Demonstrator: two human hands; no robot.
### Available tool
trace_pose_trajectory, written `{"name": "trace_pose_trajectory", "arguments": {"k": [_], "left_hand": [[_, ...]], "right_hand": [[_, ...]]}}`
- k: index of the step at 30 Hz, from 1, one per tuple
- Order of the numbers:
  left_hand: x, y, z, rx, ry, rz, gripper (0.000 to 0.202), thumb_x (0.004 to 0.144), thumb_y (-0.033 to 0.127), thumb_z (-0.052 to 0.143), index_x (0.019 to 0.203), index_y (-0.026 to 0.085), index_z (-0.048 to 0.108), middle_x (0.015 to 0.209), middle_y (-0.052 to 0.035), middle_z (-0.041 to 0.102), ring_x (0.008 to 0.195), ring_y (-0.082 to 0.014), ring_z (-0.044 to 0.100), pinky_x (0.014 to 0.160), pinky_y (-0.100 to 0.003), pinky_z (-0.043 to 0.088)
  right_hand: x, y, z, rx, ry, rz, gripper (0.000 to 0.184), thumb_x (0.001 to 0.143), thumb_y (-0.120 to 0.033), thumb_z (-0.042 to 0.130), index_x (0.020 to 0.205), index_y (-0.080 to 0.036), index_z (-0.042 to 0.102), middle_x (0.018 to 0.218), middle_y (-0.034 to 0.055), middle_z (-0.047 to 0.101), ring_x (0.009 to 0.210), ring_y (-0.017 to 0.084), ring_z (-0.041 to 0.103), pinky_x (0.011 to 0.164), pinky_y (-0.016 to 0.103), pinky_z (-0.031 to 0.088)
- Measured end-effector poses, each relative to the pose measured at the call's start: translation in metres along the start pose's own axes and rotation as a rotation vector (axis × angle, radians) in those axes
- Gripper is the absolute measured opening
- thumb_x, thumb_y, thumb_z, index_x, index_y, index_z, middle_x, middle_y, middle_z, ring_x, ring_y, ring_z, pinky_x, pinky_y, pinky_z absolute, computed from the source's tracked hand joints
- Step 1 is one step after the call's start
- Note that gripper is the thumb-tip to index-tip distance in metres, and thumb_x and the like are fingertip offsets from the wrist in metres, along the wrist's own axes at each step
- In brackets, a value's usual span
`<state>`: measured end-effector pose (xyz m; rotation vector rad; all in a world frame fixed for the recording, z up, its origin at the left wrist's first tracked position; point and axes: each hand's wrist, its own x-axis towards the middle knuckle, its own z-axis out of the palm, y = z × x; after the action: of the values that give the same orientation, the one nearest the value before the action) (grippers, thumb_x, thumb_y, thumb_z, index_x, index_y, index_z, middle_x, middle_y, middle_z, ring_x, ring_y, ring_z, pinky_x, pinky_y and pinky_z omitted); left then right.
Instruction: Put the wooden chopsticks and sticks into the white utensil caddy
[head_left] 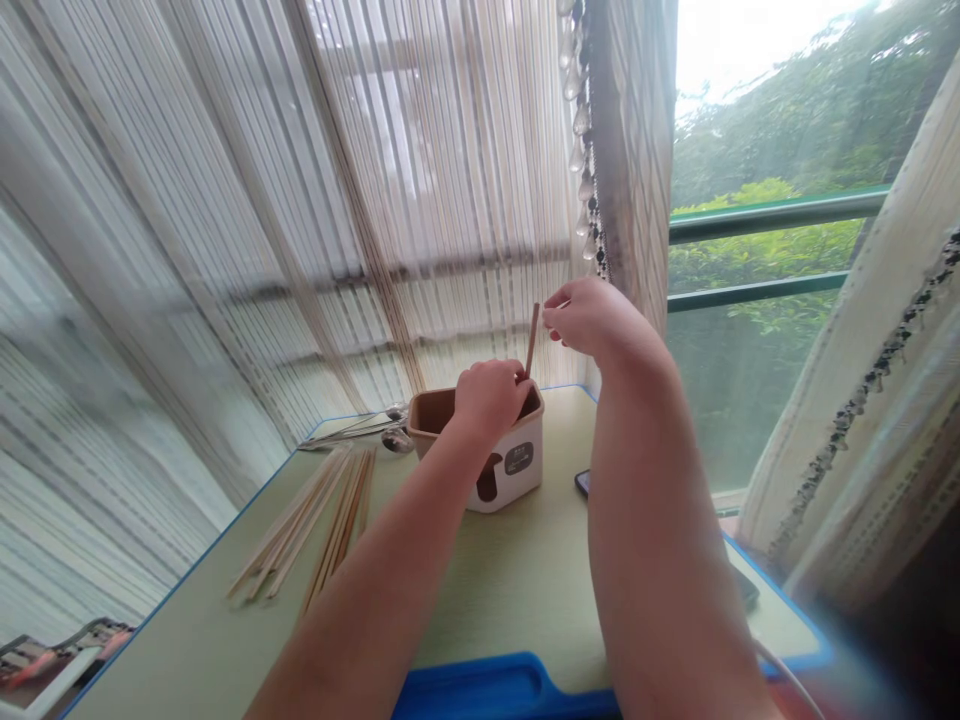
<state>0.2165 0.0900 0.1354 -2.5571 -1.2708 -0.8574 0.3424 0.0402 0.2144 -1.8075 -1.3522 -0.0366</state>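
A white bin with a brown rim (431,425) stands on the table, with a dark cutout and a grey label on its front. My left hand (489,398) reaches over its mouth, fingers curled around the lower part of a brown wooden chopstick (533,338). That chopstick rises nearly upright above the right side of the rim. Close beside its upper end, my right hand (574,315) has its fingers bent in a pinch; whatever lies between them is too small to make out. Pale chopsticks (289,530) and browner chopsticks (349,515) lie in two groups left of the bin.
Metal spoons (396,438) and other thin cutlery lie behind the chopsticks. A blue tray (480,690) sits at the near edge. Partly behind my right arm is a phone (582,484). Striped curtains (450,200) hang behind the table, and a window is at the right.
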Motion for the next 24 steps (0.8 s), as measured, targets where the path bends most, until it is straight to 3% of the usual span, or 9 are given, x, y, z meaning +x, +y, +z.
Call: {"name": "trace_pose_trajectory", "arguments": {"k": [5, 9, 11, 16, 20, 24], "left_hand": [[-0.001, 0.0, -0.003, 0.004, -0.012, -0.008, 0.025, 0.082, 0.04, 0.049, 0.086, 0.024, 0.068, 0.082, -0.0054, 0.068, 0.08, -0.0211, 0.059, 0.074, -0.033, 0.043], [0.002, -0.005, -0.013, -0.132, -0.036, 0.004, 0.028, 0.08, 0.043, 0.052, 0.087, 0.022, 0.068, 0.086, -0.0049, 0.069, 0.081, -0.0198, 0.06, 0.074, -0.031, 0.045], [0.005, -0.011, -0.024, -0.223, 0.04, -0.015, 0.03, 0.079, 0.045, 0.052, 0.089, 0.021, 0.067, 0.09, -0.0044, 0.069, 0.082, -0.0184, 0.06, 0.075, -0.03, 0.046], [0.002, -0.03, -0.059, -0.335, 0.362, -0.174, 0.034, 0.082, 0.046, 0.049, 0.093, 0.017, 0.065, 0.092, -0.0055, 0.068, 0.079, -0.0153, 0.06, 0.075, -0.029, 0.047], [-0.019, -0.059, -0.069, -0.375, 0.529, -0.357, 0.039, 0.081, 0.048, 0.049, 0.104, 0.019, 0.06, 0.094, -0.0049, 0.066, 0.072, -0.0134, 0.059, 0.071, -0.028, 0.047], [-0.061, -0.115, -0.051, -0.335, 0.543, -0.5, 0.035, 0.079, 0.043, 0.051, 0.104, 0.019, 0.059, 0.092, -0.004, 0.066, 0.066, -0.0112, 0.058, 0.07, -0.026, 0.047]], "right_hand": [[0.003, 0.001, 0.005, 0.023, 0.023, -0.014, 0.026, 0.072, -0.023, 0.058, 0.097, -0.015, 0.063, 0.078, 0.0084, 0.065, 0.075, 0.02, 0.061, 0.067, 0.032, 0.048], [-0.002, -0.002, -0.001, 0.047, 0.069, -0.022, 0.035, 0.073, -0.028, 0.059, 0.106, -0.015, 0.06, 0.085, 0.0098, 0.065, 0.081, 0.022, 0.06, 0.071, 0.035, 0.047], [-0.007, -0.004, -0.007, 0.063, 0.096, -0.046, 0.035, 0.074, -0.03, 0.058, 0.106, -0.016, 0.06, 0.088, 0.0102, 0.064, 0.083, 0.022, 0.059, 0.071, 0.036, 0.047], [-0.021, -0.015, -0.021, 0.105, 0.141, -0.144, 0.033, 0.077, -0.033, 0.056, 0.105, -0.015, 0.059, 0.09, 0.0106, 0.062, 0.084, 0.023, 0.058, 0.07, 0.036, 0.046], [-0.033, -0.039, -0.013, 0.137, 0.108, -0.31, 0.03, 0.08, -0.032, 0.053, 0.105, -0.017, 0.059, 0.087, 0.0091, 0.062, 0.084, 0.021, 0.058, 0.07, 0.034, 0.045], [-0.05, -0.073, 0.016, 0.149, -0.008, -0.518, 0.026, 0.081, -0.028, 0.052, 0.103, -0.018, 0.06, 0.085, 0.0067, 0.063, 0.08, 0.019, 0.057, 0.069, 0.031, 0.043]]}}
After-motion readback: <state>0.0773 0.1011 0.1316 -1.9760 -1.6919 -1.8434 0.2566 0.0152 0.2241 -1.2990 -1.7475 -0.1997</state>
